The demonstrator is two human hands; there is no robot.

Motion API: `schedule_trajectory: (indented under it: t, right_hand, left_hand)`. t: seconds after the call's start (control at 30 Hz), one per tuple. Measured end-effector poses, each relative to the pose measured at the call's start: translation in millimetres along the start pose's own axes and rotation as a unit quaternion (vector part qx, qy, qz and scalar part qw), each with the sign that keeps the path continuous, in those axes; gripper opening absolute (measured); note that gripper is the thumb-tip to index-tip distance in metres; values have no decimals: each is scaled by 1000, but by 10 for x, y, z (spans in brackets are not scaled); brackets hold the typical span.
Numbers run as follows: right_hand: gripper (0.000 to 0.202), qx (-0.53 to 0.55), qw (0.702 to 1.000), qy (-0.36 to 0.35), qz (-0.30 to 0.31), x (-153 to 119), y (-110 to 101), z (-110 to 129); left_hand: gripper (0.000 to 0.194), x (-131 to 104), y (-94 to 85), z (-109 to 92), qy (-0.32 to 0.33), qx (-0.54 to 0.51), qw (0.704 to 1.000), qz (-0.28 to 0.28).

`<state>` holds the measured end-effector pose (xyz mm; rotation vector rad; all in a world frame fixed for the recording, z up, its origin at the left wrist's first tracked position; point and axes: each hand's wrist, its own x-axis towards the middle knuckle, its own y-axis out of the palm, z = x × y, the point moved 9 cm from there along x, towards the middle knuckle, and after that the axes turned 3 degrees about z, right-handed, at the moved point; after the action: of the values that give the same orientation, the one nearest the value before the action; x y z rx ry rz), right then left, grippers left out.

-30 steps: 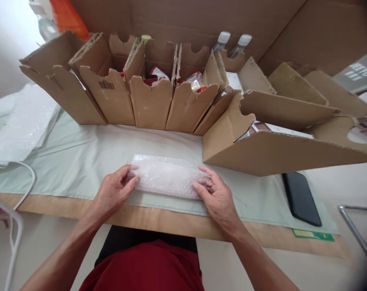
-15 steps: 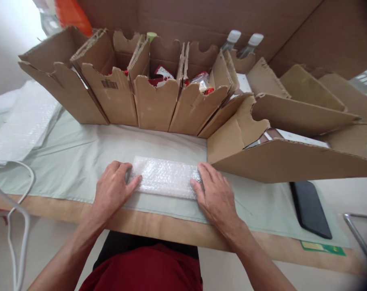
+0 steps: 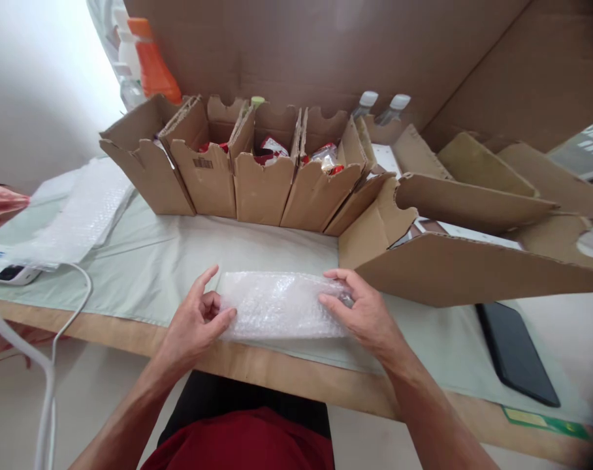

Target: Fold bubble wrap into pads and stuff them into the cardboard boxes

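A flat bundle in clear bubble wrap [image 3: 279, 305] is held crosswise near the table's front edge, and I cannot make out what is inside it. My right hand [image 3: 362, 313] pinches its right end, thumb on the near face and fingers around the far edge. At the left end, my left hand [image 3: 201, 320] has its thumb on the wrap and the other fingers curled at the edge. Its index finger sticks up, free of the bundle.
Cardboard bins [image 3: 260, 189] holding packets line the back, and a larger cardboard holder [image 3: 473, 264] stands at right. Bubble wrap sheets [image 3: 81, 215] lie at left by a white cable [image 3: 83, 303]. A black phone [image 3: 519, 356] rests at the right edge. Bottles [image 3: 154, 68] stand behind.
The bubble-wrapped bundle has tilted up, showing more of its near face. My left index finger has lifted off it. The camera view has shifted, and the bins sit lower in the picture.
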<state>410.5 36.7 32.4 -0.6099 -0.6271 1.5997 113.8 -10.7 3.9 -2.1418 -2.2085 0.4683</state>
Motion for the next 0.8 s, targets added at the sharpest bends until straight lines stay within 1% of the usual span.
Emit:
schedule_trajectory:
  t: [0.07,0.1,0.17,0.2,0.23,0.27,0.3,0.33,0.4,0.43,0.47,0.5,0.57,0.63,0.67,0.73,0.77,0.8]
  right_hand:
    - [40,-39,999,-28,6,143,-33,175]
    - [44,-67,996,-56,-2,230,-45,298]
    - [52,-120,983,-132,-48,353,-79,588]
    - [54,-141,971,-175,-83,355,-95,733]
    - [55,-157,957,-217,-112,304,-92,863]
    - [55,-166,943,-258,-125,203,-53,969]
    - [53,-171,933,-296,-116,62,29,1048]
    - [52,-172,925,-327,-85,-107,153,1096]
    - [53,-181,914,-362,9,-492,479,1114]
    - [55,-191,911,-363,48,-671,644,1089]
    - [55,-199,909,-360,66,-824,778,1064]
    - [55,-204,910,-354,70,-935,884,1038]
    - [45,-185,919,-345,42,-1041,988,1003]
    - [35,-133,933,-333,16,-1024,986,955]
    - [32,-99,940,-326,11,-994,958,926]
    - [28,-28,953,-300,14,-921,872,858]
    - [26,4,960,-280,23,-886,834,821]
    - [24,32,966,-255,35,-853,805,782]
  left_hand:
    - [91,-112,24,30,-16,-86,996,-12]
    - [94,-169,54,47,-23,-123,992,-16]
    - [100,-281,131,102,-41,-181,982,-23]
    - [104,-333,178,147,-56,-202,977,-23]
    - [106,-383,223,202,-75,-219,973,-25]
    - [108,-428,265,261,-94,-232,968,-29]
    - [110,-469,298,318,-112,-245,963,-35]
    - [110,-503,330,369,-127,-256,957,-41]
    - [112,-555,395,431,-146,-274,949,-46]
    - [113,-576,421,443,-148,-282,947,-47]
    - [114,-595,446,445,-149,-287,945,-44]
    - [115,-616,468,442,-150,-287,945,-36]
    - [113,-663,464,434,-146,-273,951,-14]
    - [104,-706,360,432,-128,-229,965,5]
    - [95,-722,267,424,-108,-189,976,10]
    - [75,-737,42,360,-39,-68,997,4]
    - [68,-743,-51,300,8,3,1000,-1]
    - [65,-748,-102,228,56,70,996,-4]
